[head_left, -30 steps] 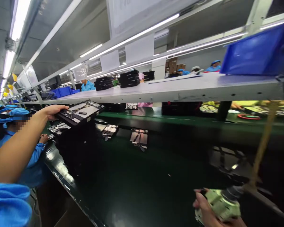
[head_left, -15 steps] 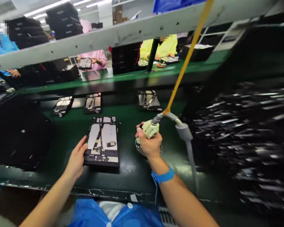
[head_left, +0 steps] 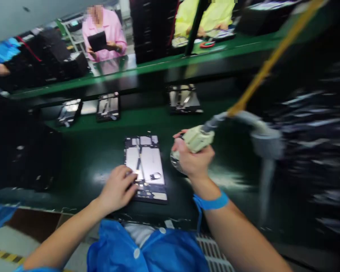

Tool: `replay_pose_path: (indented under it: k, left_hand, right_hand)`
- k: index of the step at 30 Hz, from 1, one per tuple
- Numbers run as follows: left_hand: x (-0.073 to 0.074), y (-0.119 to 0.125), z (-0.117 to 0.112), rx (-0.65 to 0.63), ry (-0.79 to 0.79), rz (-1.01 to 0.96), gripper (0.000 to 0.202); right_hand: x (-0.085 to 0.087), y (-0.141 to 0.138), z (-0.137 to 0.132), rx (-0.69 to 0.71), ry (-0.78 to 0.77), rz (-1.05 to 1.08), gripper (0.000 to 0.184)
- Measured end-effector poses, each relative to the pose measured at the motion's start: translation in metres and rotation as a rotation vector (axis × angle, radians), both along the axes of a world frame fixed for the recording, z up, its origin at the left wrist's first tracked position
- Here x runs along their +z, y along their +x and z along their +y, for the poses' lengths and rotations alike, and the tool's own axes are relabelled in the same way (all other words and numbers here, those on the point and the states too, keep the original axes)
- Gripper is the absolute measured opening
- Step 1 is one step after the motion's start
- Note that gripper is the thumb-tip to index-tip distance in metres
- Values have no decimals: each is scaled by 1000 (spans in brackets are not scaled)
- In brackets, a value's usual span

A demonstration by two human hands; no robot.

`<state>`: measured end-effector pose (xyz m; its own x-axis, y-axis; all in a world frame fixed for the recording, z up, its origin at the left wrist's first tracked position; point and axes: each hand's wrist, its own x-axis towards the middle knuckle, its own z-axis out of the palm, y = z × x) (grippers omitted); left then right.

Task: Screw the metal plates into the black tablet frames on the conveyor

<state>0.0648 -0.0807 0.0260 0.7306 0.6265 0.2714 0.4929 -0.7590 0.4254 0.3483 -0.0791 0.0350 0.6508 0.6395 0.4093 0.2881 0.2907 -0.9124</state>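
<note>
Across the dark green bench (head_left: 85,162), near its worn front edge (head_left: 65,209), the flat device (head_left: 149,158) lies face up before me, a shallow dark frame filled with pale plates, narrow strips and one small part (head_left: 155,176) toward its lower right. My left hand (head_left: 119,187) rests over its lower left edge, fingers bent and slightly parted, tips on the inner parts — whether they pinch the frame I cannot tell. My right hand (head_left: 195,158) is wrapped round a pale green tool (head_left: 198,138), whose shiny round base (head_left: 175,160) sits just right of the device, apart from it; whether it touches the bench I can't make out. Between device and tool runs a narrow band of green surface, and a wider stretch reaches left to a tall black stack (head_left: 17,147). Farther back lie three similar devices (head_left: 108,107), apart from one another. A yellow strap (head_left: 274,58) slants up from the grey hose (head_left: 268,141), which hangs down on my right and bounds that side — past it rises a blurred dark pile (head_left: 314,151). Beyond the back ledge (head_left: 252,46), a dark box (head_left: 266,20) shows pale pieces (head_left: 274,4) at its top, and a person in pink (head_left: 113,26) holds a black panel (head_left: 97,41).
</note>
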Motion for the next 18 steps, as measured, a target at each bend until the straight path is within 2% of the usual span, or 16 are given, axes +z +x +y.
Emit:
replay_pose_path:
  k: [1, 3, 5, 8, 11, 15, 18]
  left_hand:
    - [2, 7, -1, -88, 13, 26, 24]
    - [1, 18, 0, -148, 24, 52, 20]
    - [-7, 26, 3, -132, -9, 52, 19]
    - [-21, 30, 4, -34, -76, -3, 12]
    - [-29, 31, -4, 22, -85, -135, 7]
    - [-28, 23, -21, -68, -28, -281, 14]
    - [-24, 11, -24, -141, -1, -285, 25]
  right_hand:
    - [3, -1, 0, -14, 23, 42, 29]
    - [6, 0, 2, -62, 15, 39, 23]
    - [7, 2, 5, -49, -5, 36, 19]
    - [5, 7, 9, -51, 32, 19, 12]
    - [3, 9, 9, -55, 35, -11, 12]
    - [-1, 6, 4, -14, 43, 59, 24]
    - [-5, 3, 2, 40, 65, 94, 28]
